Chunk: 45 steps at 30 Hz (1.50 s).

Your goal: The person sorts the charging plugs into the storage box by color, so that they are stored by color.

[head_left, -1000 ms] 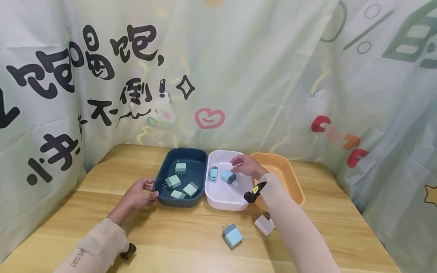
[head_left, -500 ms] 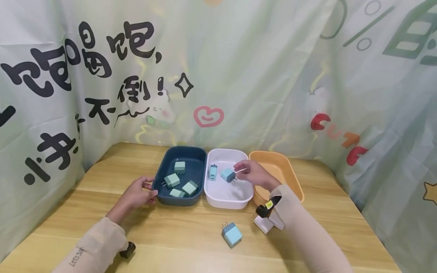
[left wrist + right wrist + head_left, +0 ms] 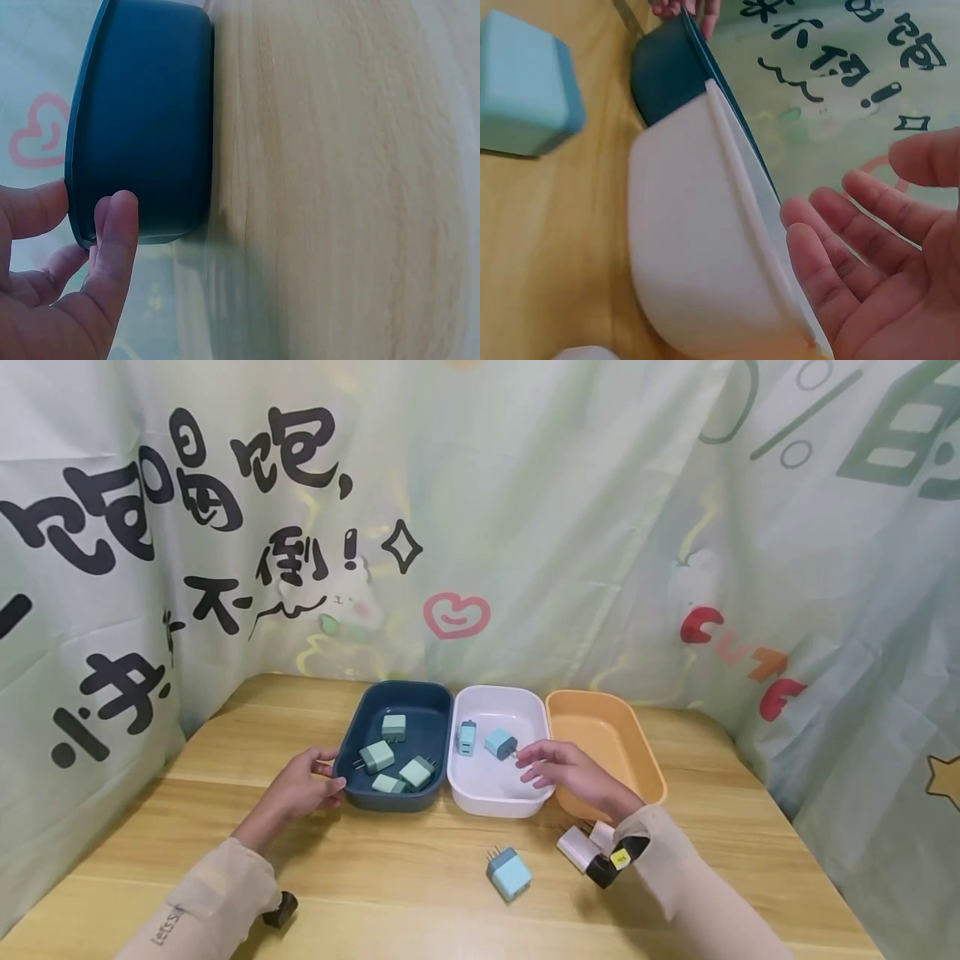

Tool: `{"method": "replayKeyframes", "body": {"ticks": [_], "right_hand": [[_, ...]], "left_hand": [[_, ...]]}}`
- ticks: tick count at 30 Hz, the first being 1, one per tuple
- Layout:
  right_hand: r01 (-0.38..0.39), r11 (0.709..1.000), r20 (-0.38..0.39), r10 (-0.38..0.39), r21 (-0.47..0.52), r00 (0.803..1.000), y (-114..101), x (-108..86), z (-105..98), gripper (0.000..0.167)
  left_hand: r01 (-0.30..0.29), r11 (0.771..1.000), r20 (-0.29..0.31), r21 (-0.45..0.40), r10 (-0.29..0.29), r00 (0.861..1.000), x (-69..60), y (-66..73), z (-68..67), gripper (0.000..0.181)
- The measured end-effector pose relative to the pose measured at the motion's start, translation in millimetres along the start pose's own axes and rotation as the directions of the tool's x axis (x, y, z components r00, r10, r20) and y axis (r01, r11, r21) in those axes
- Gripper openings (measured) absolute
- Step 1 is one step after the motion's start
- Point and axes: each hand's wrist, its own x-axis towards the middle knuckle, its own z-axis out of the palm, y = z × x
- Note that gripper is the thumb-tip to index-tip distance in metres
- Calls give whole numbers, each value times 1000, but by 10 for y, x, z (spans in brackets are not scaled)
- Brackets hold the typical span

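Left hand (image 3: 303, 787): your thumb is at the rim and your fingers against the outer wall, clamped on the near-left of the navy tray (image 3: 408, 702), probably to steady it.
Green chargers (image 3: 377, 757): four lie in that tray, apparently grouped by colour.
White tray (image 3: 498, 806): between navy and orange; two blue chargers (image 3: 467, 738) lie inside, apart.
Loose blue charger (image 3: 510, 874): on the worktop (image 3: 420, 902) in front of the white tray, prongs towards the trays.
Right hand (image 3: 570, 770): your fingers are spread, loosely bent, holding nothing, just beside a blue charger's prongs.
White chargers (image 3: 577, 849): two on the worktop; your wrist camera (image 3: 611, 864) partly blocks them.
Orange tray (image 3: 622, 735): no charger shows inside; your right hand hides part.
Curtain (image 3: 525, 485): hangs behind everything.
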Motion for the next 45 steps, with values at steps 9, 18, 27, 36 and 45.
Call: {"method": "replayKeyframes", "body": {"ticks": [9,18,27,36,45], "right_hand": [[175,982,126,-165,-69,978,40,-201,100,26],[141,984,283,-105,-107,953,152,-338,225,35],[16,993,392,30,-116,919,238,-434,354,44],[-31,982,356,97,-187,930,246,-449,449,55],[27,965,336,64,-260,940,232,-404,504,51]], "left_hand": [[-6,1000,-4,-10,6,1000,21,-26,29,54],[-5,1000,-4,-20,5,1000,26,-25,27,55],[-3,1000,-2,-8,3,1000,37,-15,25,55],[-5,1000,-7,-17,5,1000,13,-24,36,55],[-12,1000,-5,-13,12,1000,15,-24,25,54]]}}
